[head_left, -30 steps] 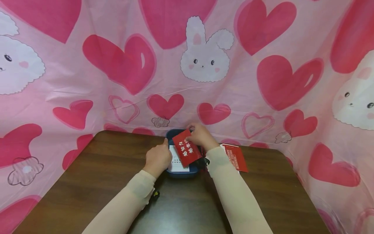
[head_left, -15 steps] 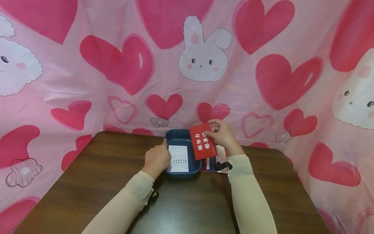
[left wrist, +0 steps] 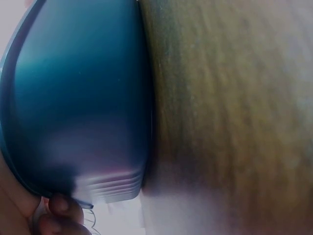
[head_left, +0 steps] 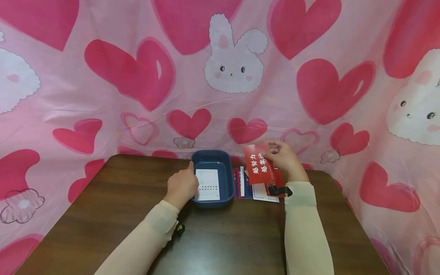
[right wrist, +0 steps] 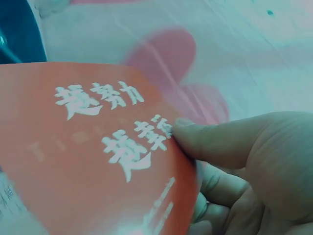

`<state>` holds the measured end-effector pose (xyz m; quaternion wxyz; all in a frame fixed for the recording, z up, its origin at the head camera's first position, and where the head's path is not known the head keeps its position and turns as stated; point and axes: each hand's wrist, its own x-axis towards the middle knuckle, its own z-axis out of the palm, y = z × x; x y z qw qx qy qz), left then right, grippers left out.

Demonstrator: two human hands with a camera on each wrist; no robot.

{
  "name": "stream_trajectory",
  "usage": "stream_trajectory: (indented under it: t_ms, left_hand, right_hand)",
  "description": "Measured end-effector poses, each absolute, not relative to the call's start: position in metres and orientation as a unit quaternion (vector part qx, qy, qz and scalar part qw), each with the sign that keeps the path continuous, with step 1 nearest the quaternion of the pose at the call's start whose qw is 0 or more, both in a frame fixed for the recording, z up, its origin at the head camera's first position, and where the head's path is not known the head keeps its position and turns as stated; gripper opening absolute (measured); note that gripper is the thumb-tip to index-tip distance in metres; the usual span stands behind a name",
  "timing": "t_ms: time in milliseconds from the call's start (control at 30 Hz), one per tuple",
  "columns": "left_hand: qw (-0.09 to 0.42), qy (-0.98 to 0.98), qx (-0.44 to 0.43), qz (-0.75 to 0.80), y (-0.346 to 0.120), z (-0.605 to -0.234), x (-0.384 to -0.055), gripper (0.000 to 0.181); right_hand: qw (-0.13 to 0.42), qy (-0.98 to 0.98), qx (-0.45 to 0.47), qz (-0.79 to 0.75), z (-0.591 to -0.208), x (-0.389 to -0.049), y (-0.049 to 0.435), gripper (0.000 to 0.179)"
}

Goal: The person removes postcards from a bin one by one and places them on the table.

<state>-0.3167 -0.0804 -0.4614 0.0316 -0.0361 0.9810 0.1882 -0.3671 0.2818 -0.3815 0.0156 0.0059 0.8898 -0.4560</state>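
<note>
My right hand (head_left: 284, 157) pinches a red card (head_left: 255, 168) by its right edge, thumb on the face printed with white characters. The right wrist view shows the same red card (right wrist: 88, 147) large and slightly bowed, with the thumb on top and the other fingers behind. My left hand (head_left: 181, 186) grips the left rim of a dark blue rectangular tray (head_left: 227, 179). In the left wrist view, curled fingertips hold the rim of the tray (left wrist: 83, 88) at a corner. Inside the tray, toward its left, lies a white card (head_left: 207, 185) with small print.
Right of the tray, several overlapping cards lie on the brown table (head_left: 220, 240), among them a white-bordered card (head_left: 262, 194). A black strap (head_left: 280, 191) hangs at my right wrist. A pink heart-and-rabbit cloth (head_left: 192, 88) rises behind the table.
My right hand has carried the red card from over the tray to the right, above the cards beside it. The tray's inside is uncovered. My left hand stays on the rim.
</note>
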Motion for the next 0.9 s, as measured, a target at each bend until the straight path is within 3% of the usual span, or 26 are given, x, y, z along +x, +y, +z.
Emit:
stream_trajectory:
  t_ms: [600, 900]
  left_hand:
    - [0.039, 0.980, -0.036, 0.192, -0.081, -0.463, -0.319, 0.078]
    - [0.046, 0.978, -0.030, 0.201, -0.082, -0.461, -0.319, 0.084]
  right_hand:
    - [0.114, 0.890, 0.098, -0.431, -0.416, -0.367, 0.367, 0.071]
    - [0.125, 0.890, 0.114, -0.423, -0.431, -0.372, 0.385, 0.078]
